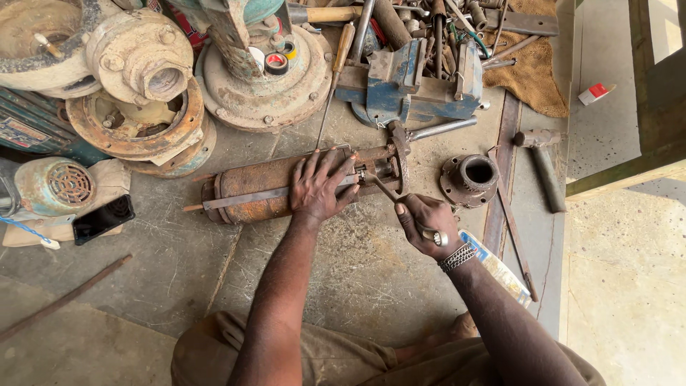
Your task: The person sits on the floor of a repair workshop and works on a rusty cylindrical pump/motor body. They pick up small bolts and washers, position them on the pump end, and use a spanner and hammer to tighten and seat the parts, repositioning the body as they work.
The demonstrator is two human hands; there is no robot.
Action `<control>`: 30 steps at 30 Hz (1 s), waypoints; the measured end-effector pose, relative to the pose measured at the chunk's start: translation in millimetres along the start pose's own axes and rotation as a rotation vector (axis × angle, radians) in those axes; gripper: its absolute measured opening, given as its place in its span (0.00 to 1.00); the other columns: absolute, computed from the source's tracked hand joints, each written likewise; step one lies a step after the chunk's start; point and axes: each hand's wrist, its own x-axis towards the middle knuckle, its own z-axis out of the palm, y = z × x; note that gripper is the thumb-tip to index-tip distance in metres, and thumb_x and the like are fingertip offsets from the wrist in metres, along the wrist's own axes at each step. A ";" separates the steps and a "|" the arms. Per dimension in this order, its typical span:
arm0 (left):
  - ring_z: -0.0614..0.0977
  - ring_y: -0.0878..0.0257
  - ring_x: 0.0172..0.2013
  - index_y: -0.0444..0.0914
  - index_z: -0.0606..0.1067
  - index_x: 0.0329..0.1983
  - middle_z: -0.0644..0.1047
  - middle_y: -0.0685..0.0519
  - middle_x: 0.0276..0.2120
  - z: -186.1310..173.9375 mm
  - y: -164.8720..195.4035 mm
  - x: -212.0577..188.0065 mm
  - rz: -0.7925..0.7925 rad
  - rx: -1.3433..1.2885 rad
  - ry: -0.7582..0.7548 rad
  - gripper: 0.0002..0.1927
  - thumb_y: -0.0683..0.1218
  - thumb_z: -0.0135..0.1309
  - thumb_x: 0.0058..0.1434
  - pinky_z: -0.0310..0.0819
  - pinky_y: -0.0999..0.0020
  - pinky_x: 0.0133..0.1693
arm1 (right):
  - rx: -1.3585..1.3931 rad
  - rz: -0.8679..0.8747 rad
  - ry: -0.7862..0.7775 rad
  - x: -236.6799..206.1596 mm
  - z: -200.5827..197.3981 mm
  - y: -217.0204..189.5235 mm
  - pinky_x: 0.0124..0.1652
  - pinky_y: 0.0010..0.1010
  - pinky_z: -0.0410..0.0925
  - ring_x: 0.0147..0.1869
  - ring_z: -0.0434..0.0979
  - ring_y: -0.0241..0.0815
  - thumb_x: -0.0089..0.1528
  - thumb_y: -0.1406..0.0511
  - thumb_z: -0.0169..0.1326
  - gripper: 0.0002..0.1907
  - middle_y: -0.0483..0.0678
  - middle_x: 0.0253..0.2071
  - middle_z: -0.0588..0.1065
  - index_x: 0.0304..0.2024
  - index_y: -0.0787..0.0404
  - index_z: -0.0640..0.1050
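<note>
Your left hand [319, 187] lies flat across the rusty cylindrical pump body [275, 187], fingers spread and pressing rather than gripping, which pins the round casing so it cannot roll on the concrete floor [179, 264]. The pump body lies on its side, just in front of the blue bench vise [407, 86] and pointing its open end toward your right. There your right hand [427, 223] is clenched around the handle of a spanner [389, 193], whose head sits on a fitting at the pump's end; the angled hold gives you leverage on that fitting. A metal strap [243, 199] runs along the pump's side under your left palm. Just right of the pump's end stands a rusty flanged collar [470, 179], set apart from it. Beyond the pump lie stacked rusty pump housings [143, 107], and to its left a black phone [103, 219] rests beside a small fan-cover motor [57, 187].
</note>
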 end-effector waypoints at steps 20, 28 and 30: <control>0.49 0.47 0.74 0.69 0.50 0.76 0.48 0.54 0.77 5.5 -0.6 -0.8 -0.001 -0.043 0.055 0.42 0.82 0.33 0.60 0.40 0.40 0.69 | -0.235 -0.255 -0.012 5.9 6.6 -21.4 0.30 0.36 0.76 0.31 0.83 0.45 0.66 0.61 0.57 0.10 0.50 0.34 0.81 0.35 0.60 0.80; 0.47 0.47 0.75 0.68 0.49 0.77 0.45 0.53 0.78 5.3 -1.7 -0.4 0.014 -0.060 0.025 0.45 0.84 0.34 0.57 0.38 0.39 0.70 | -0.142 0.190 -0.214 14.5 -0.9 -33.6 0.23 0.38 0.70 0.24 0.80 0.43 0.66 0.54 0.59 0.16 0.49 0.26 0.79 0.37 0.60 0.81; 0.47 0.46 0.75 0.68 0.49 0.77 0.45 0.53 0.78 4.5 -1.3 -0.9 0.013 -0.062 0.025 0.45 0.83 0.34 0.58 0.38 0.38 0.70 | 0.032 0.231 -0.142 17.7 -4.5 -32.8 0.24 0.36 0.71 0.25 0.82 0.42 0.64 0.55 0.61 0.15 0.49 0.25 0.79 0.39 0.60 0.80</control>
